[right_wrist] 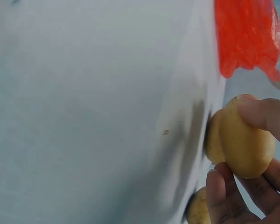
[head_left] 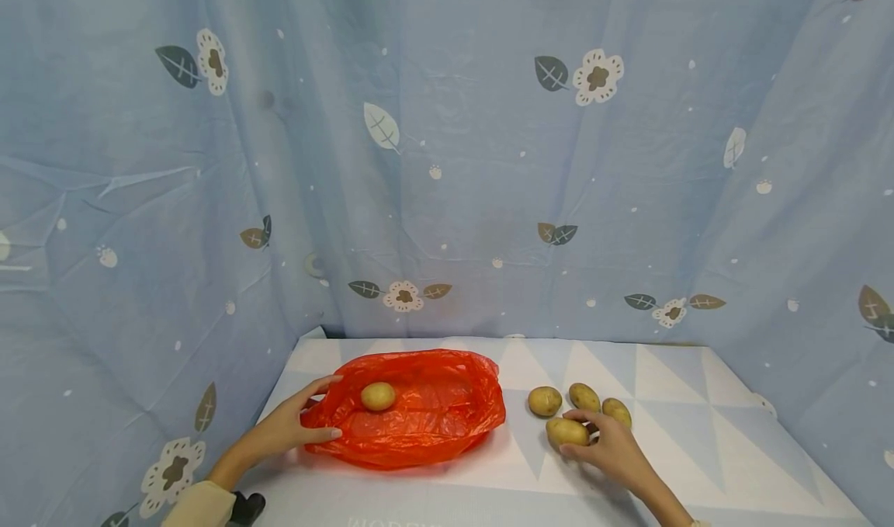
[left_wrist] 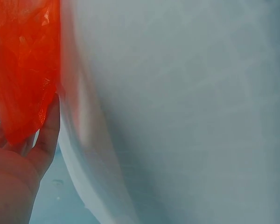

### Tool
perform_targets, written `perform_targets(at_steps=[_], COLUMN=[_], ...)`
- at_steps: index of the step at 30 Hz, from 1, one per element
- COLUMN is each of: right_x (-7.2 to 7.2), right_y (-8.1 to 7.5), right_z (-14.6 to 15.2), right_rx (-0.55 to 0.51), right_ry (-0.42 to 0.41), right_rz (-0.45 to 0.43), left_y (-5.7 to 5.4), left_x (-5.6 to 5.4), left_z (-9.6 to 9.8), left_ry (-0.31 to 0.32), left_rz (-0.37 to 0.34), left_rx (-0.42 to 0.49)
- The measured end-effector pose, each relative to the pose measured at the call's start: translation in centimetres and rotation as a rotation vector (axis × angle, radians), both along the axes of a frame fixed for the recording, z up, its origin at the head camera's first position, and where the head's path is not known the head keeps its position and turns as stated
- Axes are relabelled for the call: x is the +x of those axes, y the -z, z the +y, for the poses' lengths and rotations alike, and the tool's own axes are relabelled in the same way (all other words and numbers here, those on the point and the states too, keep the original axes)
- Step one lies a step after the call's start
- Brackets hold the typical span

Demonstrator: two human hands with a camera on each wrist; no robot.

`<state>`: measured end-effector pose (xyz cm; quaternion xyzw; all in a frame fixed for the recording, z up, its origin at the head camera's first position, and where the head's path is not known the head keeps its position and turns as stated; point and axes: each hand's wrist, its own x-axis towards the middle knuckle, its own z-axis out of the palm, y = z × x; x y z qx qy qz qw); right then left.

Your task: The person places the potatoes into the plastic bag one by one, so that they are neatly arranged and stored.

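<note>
A red plastic bag (head_left: 447, 418) lies spread on the table with its mouth open upward. Inside it, toward the left, sits one potato (head_left: 378, 396). My left hand (head_left: 286, 428) holds the bag's left end, thumb at the front and fingers behind; the left wrist view shows the hand (left_wrist: 23, 163) around the bag's gathered end (left_wrist: 25, 70). To the right of the bag, my right hand (head_left: 608, 448) pinches a potato (head_left: 566, 432) between thumb and fingers. In the right wrist view this potato (right_wrist: 247, 142) appears raised off the table.
Three more potatoes rest on the table beyond my right hand: one at the left (head_left: 545, 401), one in the middle (head_left: 583, 396) and one at the right (head_left: 618, 412). A patterned blue curtain (head_left: 475, 201) surrounds the table's back and sides.
</note>
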<state>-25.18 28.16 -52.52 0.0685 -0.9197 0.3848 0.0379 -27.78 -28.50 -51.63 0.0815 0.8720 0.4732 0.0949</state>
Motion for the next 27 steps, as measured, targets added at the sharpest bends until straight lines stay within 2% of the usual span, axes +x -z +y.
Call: perform_targets(at_steps=[11, 15, 21, 27], right_x=[-0.5, -0.6, -1.0, -1.4], right_y=[-1.6, -2.2, -2.8, -3.5], right_z=[-1.2, -1.9, -3.0, -4.1], right_rx=[-0.011, -0.016, 0.003, -0.024], right_ry=[0.021, 0.002, -0.027, -0.054], right_rz=[0.054, 0.067, 0.116, 0.127], left_y=[-0.2, -0.4, -0.4, -0.2], left_x=[0.1, 0.2, 0.2, 0.2], left_z=[0.0, 0.1, 0.4, 0.4], left_ry=[0.008, 0.015, -0.004, -0.005], left_rz=[-0.005, -0.005, -0.003, 0.006], left_rx=[0.012, 0.026, -0.005, -0.022])
